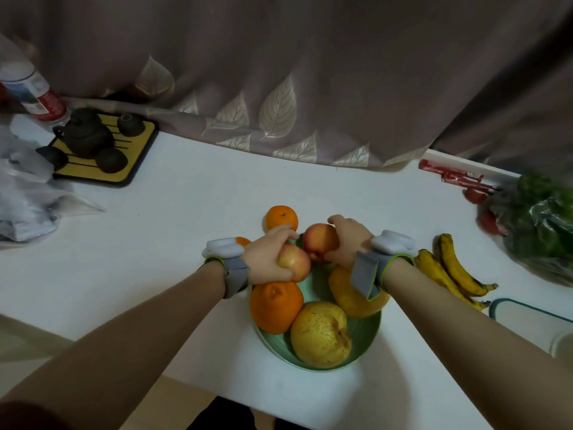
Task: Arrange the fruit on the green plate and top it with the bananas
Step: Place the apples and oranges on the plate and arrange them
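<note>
The green plate [366,339] sits at the table's near middle. On it lie a large orange [276,307], a yellow pear [321,335] and a yellow-orange fruit [347,296] partly under my right wrist strap. My left hand [266,259] grips a red-yellow apple [296,262] over the plate's far-left part. My right hand [348,240] grips a redder apple [319,242] at the plate's far edge. Another orange [281,217] rests on the table beyond the plate, and a sliver of an orange fruit [243,241] shows behind my left wrist. The bananas [452,271] lie on the table to the right.
A yellow-and-black tray [136,156] with a dark teapot and cups stands at the back left, beside a plastic bag [28,193] and a bottle [34,91]. Bagged greens [545,231] and a red wrapper [455,176] lie at right. A curtain hangs behind. A white container [533,318] sits near right.
</note>
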Tool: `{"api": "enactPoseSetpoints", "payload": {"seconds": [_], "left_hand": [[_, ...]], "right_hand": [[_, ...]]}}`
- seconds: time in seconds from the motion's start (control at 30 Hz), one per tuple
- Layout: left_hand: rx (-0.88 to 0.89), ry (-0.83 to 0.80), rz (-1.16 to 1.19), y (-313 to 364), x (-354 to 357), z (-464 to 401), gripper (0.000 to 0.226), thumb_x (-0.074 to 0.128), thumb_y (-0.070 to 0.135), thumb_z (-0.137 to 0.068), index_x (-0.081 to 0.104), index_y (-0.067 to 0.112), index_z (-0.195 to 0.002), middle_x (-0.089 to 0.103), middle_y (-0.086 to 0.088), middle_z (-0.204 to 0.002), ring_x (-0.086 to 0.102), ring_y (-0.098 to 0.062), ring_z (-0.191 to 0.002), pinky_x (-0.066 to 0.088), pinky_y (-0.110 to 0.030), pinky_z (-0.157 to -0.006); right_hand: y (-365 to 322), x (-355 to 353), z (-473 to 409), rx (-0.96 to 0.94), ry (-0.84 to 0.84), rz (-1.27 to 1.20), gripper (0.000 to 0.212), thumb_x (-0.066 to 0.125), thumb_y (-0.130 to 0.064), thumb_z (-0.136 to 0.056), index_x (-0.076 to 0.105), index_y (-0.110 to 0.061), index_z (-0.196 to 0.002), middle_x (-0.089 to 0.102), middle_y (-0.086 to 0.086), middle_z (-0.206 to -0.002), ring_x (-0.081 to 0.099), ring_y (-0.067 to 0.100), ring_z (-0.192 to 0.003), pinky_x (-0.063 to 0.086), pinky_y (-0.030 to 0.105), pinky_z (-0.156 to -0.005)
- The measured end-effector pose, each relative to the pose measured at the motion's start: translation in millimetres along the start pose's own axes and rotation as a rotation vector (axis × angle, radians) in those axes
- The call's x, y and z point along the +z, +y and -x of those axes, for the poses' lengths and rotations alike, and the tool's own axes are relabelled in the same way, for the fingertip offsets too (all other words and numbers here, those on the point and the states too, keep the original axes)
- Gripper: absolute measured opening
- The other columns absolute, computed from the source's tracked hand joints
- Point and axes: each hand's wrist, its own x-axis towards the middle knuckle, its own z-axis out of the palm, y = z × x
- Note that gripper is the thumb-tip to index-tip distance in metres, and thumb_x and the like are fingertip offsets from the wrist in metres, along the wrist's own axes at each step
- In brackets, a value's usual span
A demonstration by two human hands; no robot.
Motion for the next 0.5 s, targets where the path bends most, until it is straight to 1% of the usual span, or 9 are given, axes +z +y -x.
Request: {"api": "enactPoseSetpoints", "payload": {"seconds": [0.07,0.1,0.17,0.2,0.23,0.3,0.37,0.43,0.5], "left_hand": [[-0.016,0.041,0.019,10,3,-7,0.075,0.067,0.033,-0.074,0.028,0.014,-0.135,0.035,-0.010,-0.142,0.041,-0.026,-0.127,0.037,-0.031,-0.101],[-0.021,0.078,0.035,16,4,-12,0.073,0.067,0.028,-0.077,0.026,0.014,-0.136,0.038,-0.012,-0.140,0.043,-0.027,-0.125,0.038,-0.034,-0.101],[-0.019,0.113,0.047,27,5,-22,0.082,0.067,0.025,-0.079,0.015,0.015,-0.142,0.036,-0.016,-0.142,0.041,-0.029,-0.127,0.037,-0.037,-0.104],[-0.014,0.098,0.002,32,7,-28,0.085,0.068,0.027,-0.078,0.013,0.016,-0.142,0.035,-0.017,-0.142,0.041,-0.031,-0.126,0.038,-0.040,-0.103],[-0.008,0.071,-0.087,36,9,-33,0.085,0.069,0.031,-0.077,0.016,0.017,-0.142,0.036,-0.017,-0.140,0.043,-0.034,-0.123,0.039,-0.042,-0.101],[-0.014,0.008,-0.269,42,13,-41,0.080,0.070,0.041,-0.074,0.027,0.018,-0.137,0.038,-0.016,-0.136,0.048,-0.038,-0.114,0.043,-0.045,-0.094],[-0.040,-0.022,-0.324,44,13,-45,0.078,0.071,0.044,-0.072,0.032,0.016,-0.133,0.039,-0.016,-0.132,0.049,-0.039,-0.110,0.044,-0.045,-0.091],[-0.058,-0.036,-0.287,42,11,-46,0.076,0.071,0.043,-0.072,0.032,0.017,-0.132,0.040,-0.018,-0.129,0.049,-0.039,-0.109,0.044,-0.045,-0.091],[-0.054,-0.036,-0.248,38,10,-45,0.072,0.070,0.041,-0.074,0.033,0.018,-0.131,0.042,-0.019,-0.128,0.049,-0.038,-0.108,0.043,-0.046,-0.093]], "right_hand": [[1,0,1,0.003,0.027,-0.002,0.065,0.071,-0.027,-0.076,0.041,-0.009,-0.130,0.048,0.017,-0.128,0.050,0.032,-0.116,0.042,0.037,-0.093],[2,1,2,0.004,0.041,0.003,0.061,0.072,-0.030,-0.075,0.045,-0.009,-0.126,0.050,0.016,-0.125,0.051,0.031,-0.113,0.042,0.037,-0.092],[4,6,6,-0.014,0.080,0.004,0.055,0.071,-0.033,-0.076,0.050,-0.009,-0.121,0.055,0.013,-0.121,0.053,0.029,-0.110,0.043,0.036,-0.091],[8,7,8,-0.046,0.094,-0.021,0.051,0.069,-0.031,-0.077,0.052,-0.011,-0.120,0.058,0.011,-0.120,0.055,0.028,-0.110,0.043,0.034,-0.091],[13,7,11,-0.095,0.097,-0.088,0.046,0.068,-0.026,-0.079,0.054,-0.013,-0.121,0.061,0.009,-0.120,0.056,0.026,-0.111,0.042,0.030,-0.092],[26,3,20,-0.178,0.078,-0.348,0.036,0.064,-0.013,-0.082,0.060,-0.014,-0.118,0.065,0.005,-0.116,0.059,0.020,-0.109,0.041,0.022,-0.094],[41,2,28,-0.167,0.162,-0.557,0.027,0.058,-0.008,-0.086,0.063,-0.014,-0.113,0.066,0.001,-0.108,0.060,0.014,-0.103,0.042,0.026,-0.099],[51,5,39,-0.078,0.276,-0.538,0.023,0.055,-0.014,-0.089,0.062,-0.014,-0.112,0.065,0.002,-0.112,0.056,0.011,-0.099,0.042,0.026,-0.096],[57,13,49,-0.044,0.285,-0.477,0.026,0.054,-0.022,-0.091,0.059,-0.015,-0.116,0.061,0.004,-0.120,0.055,0.015,-0.106,0.039,0.024,-0.092]]}}
